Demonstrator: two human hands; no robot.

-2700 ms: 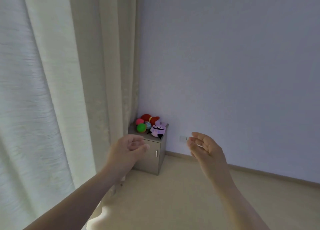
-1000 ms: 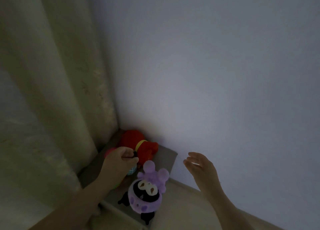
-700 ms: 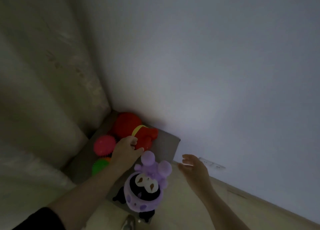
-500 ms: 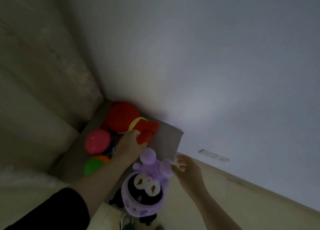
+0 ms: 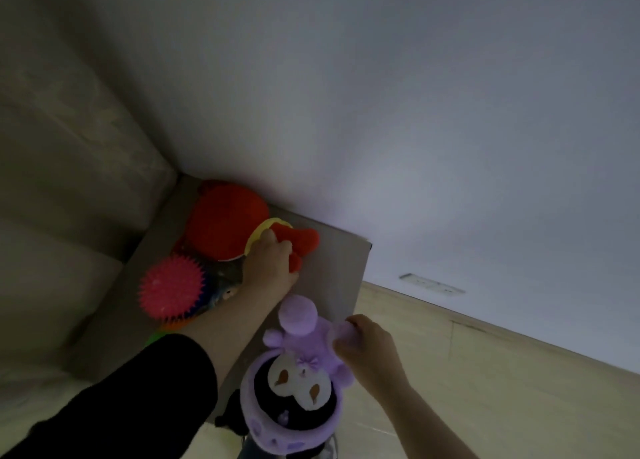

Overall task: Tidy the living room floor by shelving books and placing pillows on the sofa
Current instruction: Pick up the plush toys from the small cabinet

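Observation:
A small grey cabinet (image 5: 332, 271) stands in the room corner with toys on its top. My left hand (image 5: 268, 266) grips the red plush toy (image 5: 228, 223) at its yellow collar. My right hand (image 5: 367, 346) pinches an ear of the purple plush doll (image 5: 298, 382), which lies at the cabinet's front edge. No books, pillows or sofa are in view.
A pink spiky ball (image 5: 171, 287) sits left of my left arm, with orange and green balls partly hidden under my sleeve. A beige curtain (image 5: 69, 181) hangs at the left. The wall has a socket (image 5: 431, 284) low down, above the wooden floor (image 5: 502, 389).
I have come from across the room up to the cabinet. My left hand closed on the red plush toy, and my right hand moved in and took the purple doll's ear.

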